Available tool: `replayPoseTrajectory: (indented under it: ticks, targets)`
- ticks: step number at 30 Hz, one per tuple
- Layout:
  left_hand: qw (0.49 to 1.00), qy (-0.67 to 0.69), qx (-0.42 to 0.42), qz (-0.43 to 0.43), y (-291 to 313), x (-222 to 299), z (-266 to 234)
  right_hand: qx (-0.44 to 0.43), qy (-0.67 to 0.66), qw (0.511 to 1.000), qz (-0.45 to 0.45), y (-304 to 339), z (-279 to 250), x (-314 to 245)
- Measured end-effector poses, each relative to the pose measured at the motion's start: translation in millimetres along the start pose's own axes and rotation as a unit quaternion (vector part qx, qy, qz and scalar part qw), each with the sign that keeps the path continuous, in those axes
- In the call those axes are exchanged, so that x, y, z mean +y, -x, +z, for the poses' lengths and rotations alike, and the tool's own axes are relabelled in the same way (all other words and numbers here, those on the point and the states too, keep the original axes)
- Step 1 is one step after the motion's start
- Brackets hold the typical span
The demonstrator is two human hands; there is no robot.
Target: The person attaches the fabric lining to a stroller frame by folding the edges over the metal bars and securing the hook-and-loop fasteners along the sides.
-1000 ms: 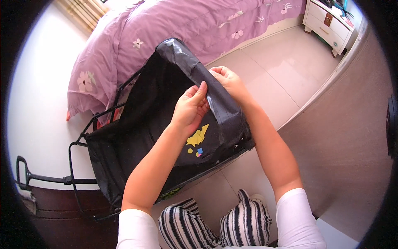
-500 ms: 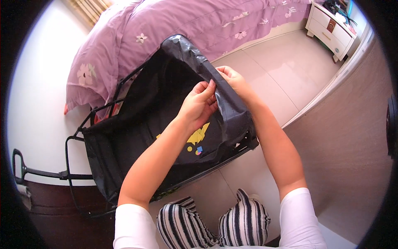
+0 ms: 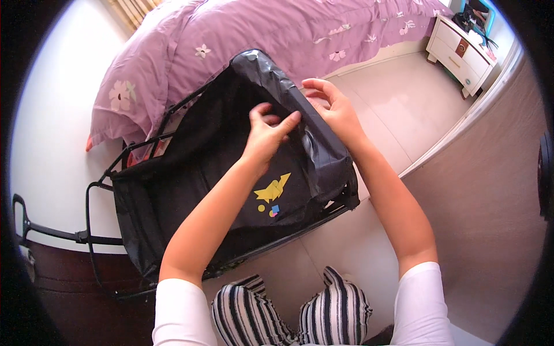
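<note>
A black fabric cart (image 3: pixel 190 173) on a metal frame stands in front of me, with a yellow bird-shaped print (image 3: pixel 272 189) on its inner wall. A shiny black plastic liner (image 3: pixel 300 124) is draped over the cart's right rim. My left hand (image 3: pixel 266 137) pinches the liner on the inside of that rim. My right hand (image 3: pixel 334 109) rests on the outer side of the same rim, fingers spread over the liner's edge. Both forearms reach up from the lower edge.
A bed with a purple flowered cover (image 3: pixel 259 40) lies beyond the cart. A white nightstand (image 3: pixel 461 49) stands at the top right on a pale tiled floor (image 3: pixel 404 109). The cart's black handle (image 3: pixel 52 230) juts out at left. My striped trousers (image 3: pixel 294 311) show below.
The view has shifted slightly. My left hand has slid along the liner on the rim, and my right hand's fingers have opened over the liner's edge.
</note>
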State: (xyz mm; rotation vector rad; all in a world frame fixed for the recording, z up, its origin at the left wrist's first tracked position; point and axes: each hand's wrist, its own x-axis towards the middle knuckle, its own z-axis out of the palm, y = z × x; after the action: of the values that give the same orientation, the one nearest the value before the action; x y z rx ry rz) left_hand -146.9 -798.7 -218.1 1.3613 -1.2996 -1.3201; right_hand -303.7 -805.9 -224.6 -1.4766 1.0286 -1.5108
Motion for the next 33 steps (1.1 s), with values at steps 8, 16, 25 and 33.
replayPoseTrajectory:
  ticks: [8,16,25,33]
  targets:
    - [0.92,-0.178,-0.021,0.348,24,4,15,-0.043,-0.217,0.967,0.126,1,5,-26]
    - [0.968,-0.001,-0.059,0.243,17,15,34,-0.115,-0.299,0.935,0.149,12,7,-24]
    - [0.953,0.244,-0.178,0.035,15,-6,38,-0.148,-0.2,0.957,0.151,4,1,-26]
    - [0.953,-0.098,0.068,0.278,-66,7,9,-0.096,-0.047,0.989,0.097,-56,18,-20]
